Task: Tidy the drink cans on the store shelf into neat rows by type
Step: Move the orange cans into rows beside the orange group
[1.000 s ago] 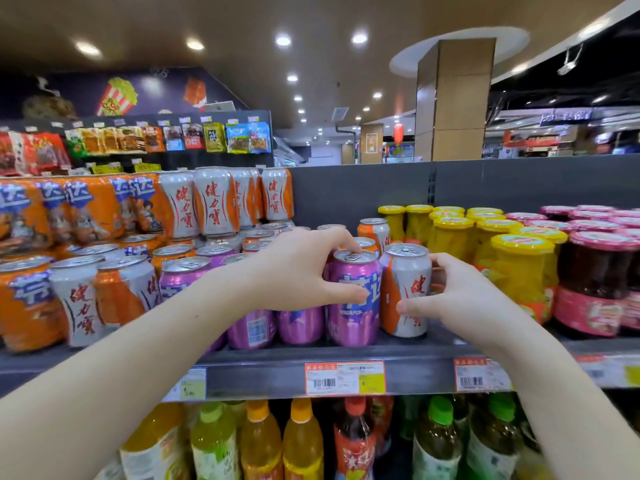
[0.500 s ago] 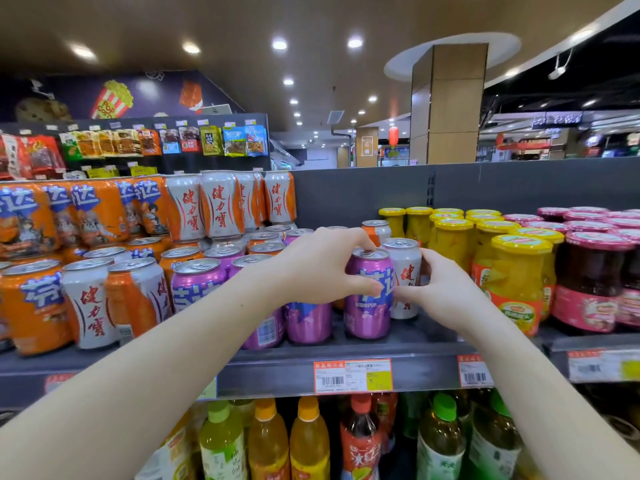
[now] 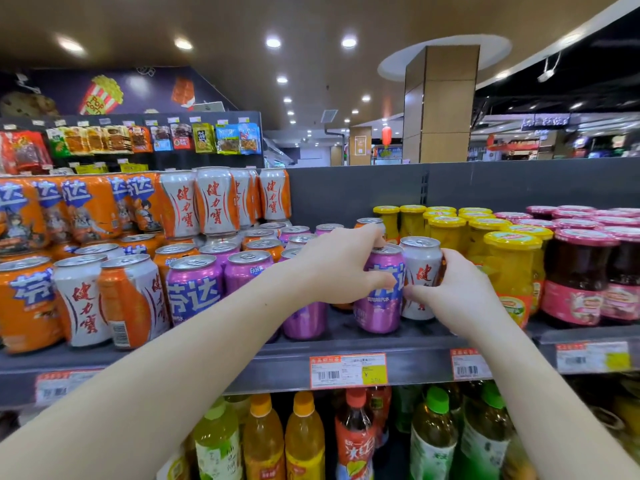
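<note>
On the grey shelf, my left hand wraps a purple can standing upright near the front edge. Right beside it, touching, stands a white-and-orange can, held from the right side by my right hand. More purple cans stand to the left, mixed with white-and-orange cans and orange cans. A second layer of orange and white cans is stacked at the back left.
Yellow-lidded fruit jars and pink-lidded dark jars crowd the shelf right of my right hand. Bottled drinks fill the shelf below. Price tags line the shelf edge. Snack packets hang behind.
The white-and-orange can has been pushed back and left until it stands tight against the purple can. Both hands have stayed on their cans and drawn closer together.
</note>
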### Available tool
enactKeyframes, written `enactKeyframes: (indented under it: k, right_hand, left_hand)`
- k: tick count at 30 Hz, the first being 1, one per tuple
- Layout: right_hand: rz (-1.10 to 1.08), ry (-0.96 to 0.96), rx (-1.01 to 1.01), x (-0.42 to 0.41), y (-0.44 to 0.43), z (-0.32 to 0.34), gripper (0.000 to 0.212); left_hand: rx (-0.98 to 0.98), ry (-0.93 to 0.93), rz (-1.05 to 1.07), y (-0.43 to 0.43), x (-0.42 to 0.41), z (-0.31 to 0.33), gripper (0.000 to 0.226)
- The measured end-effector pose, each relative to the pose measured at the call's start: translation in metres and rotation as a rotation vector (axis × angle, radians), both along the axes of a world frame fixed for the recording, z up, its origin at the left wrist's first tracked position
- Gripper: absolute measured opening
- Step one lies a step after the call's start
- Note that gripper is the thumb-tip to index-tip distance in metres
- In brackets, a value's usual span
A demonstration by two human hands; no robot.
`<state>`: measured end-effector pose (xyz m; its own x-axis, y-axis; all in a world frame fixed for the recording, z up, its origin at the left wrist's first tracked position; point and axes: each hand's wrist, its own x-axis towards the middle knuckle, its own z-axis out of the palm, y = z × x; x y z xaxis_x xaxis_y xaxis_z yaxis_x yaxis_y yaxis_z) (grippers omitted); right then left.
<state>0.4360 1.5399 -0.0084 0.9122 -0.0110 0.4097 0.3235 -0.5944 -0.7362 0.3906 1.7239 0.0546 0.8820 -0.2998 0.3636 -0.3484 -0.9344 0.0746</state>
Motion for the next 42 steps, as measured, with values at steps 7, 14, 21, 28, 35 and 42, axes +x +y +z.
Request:
enactKeyframes:
  k: [7, 14, 21, 28, 35, 42]
  right_hand:
    - [-0.021, 0.002, -0.026, -0.009, 0.003, -0.002, 0.076]
    - [-0.145, -0.320, 0.029, -0.038, 0.020, -0.006, 0.044]
    - [-0.099, -0.178, -0.037, -0.039, 0.065, -0.033, 0.074]
    - [-0.064, -0.148, 0.015, -0.042, 0.081, -0.036, 0.073]
    - [-0.010, -0.107, 0.028, -0.043, 0.079, -0.034, 0.073]
    - [0.049, -0.100, 0.063, -0.049, 0.083, -0.032, 0.070]
  left_hand:
    - [-0.007, -0.018, -0.021, 0.015, -0.004, 0.005, 0.063]
    - [-0.072, -0.129, 0.040, 0.067, -0.026, 0.018, 0.063]
    - [-0.145, -0.138, 0.169, 0.128, -0.064, 0.018, 0.050]
    - [-0.058, -0.066, 0.229, 0.145, -0.072, 0.002, 0.063]
    - [-0.083, -0.176, 0.266, 0.166, -0.091, -0.004, 0.055]
    - [-0.105, -0.226, 0.319, 0.177, -0.094, -0.024, 0.070]
